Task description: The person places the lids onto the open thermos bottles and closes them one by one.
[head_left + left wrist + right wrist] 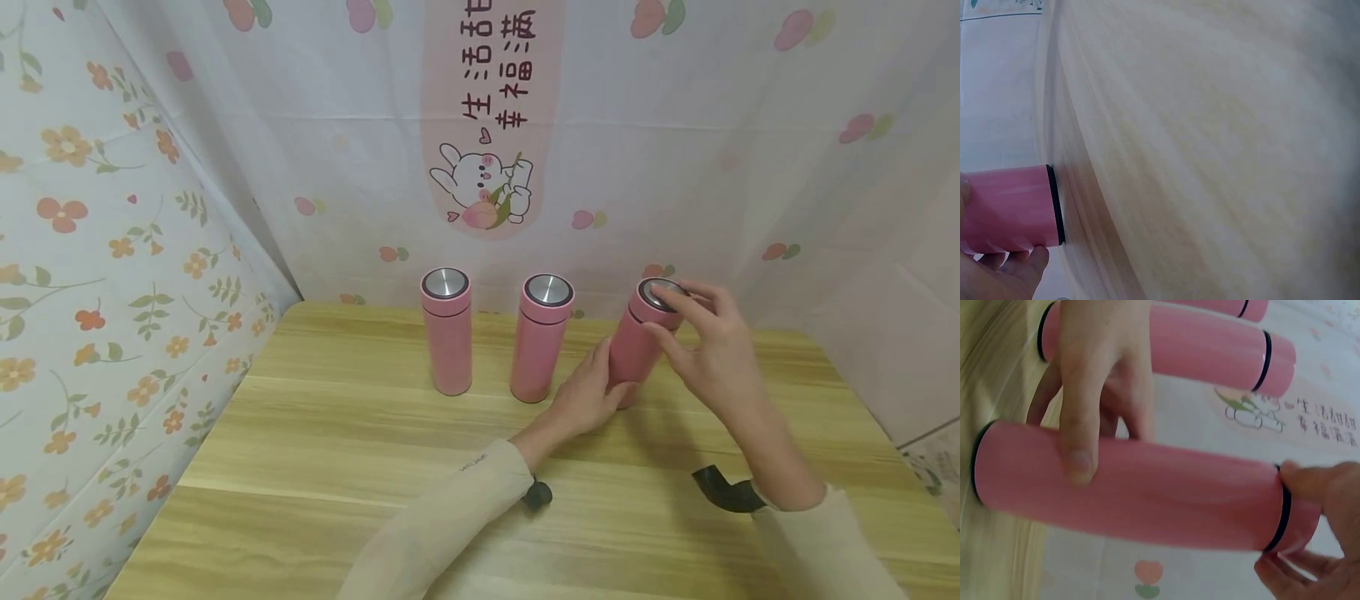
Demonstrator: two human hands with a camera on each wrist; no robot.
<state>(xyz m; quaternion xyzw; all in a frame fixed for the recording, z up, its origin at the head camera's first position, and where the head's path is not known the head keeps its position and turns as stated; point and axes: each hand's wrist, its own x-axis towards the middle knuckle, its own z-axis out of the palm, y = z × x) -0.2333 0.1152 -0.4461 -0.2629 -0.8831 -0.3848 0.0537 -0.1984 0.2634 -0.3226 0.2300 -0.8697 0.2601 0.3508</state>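
A pink thermos bottle [632, 354] with a steel-topped lid [1300, 522] stands upright at the right of the row. My left hand [588, 392] grips its lower body, the thumb on the near side and the fingers round the other. At the top, my right hand [716, 350] holds the lid between thumb and fingers, one finger lying over the steel disc. A thin black ring shows between lid and body. In the left wrist view, the bottle's black base [1055, 205] is right at the tabletop.
Two matching pink bottles, a middle one [538, 350] and a left one [450, 346], stand upright with lids on. They share the wood-grain table [337, 467]. A patterned cloth [337, 150] hangs behind, and a floral cloth [112, 292] hangs at the left.
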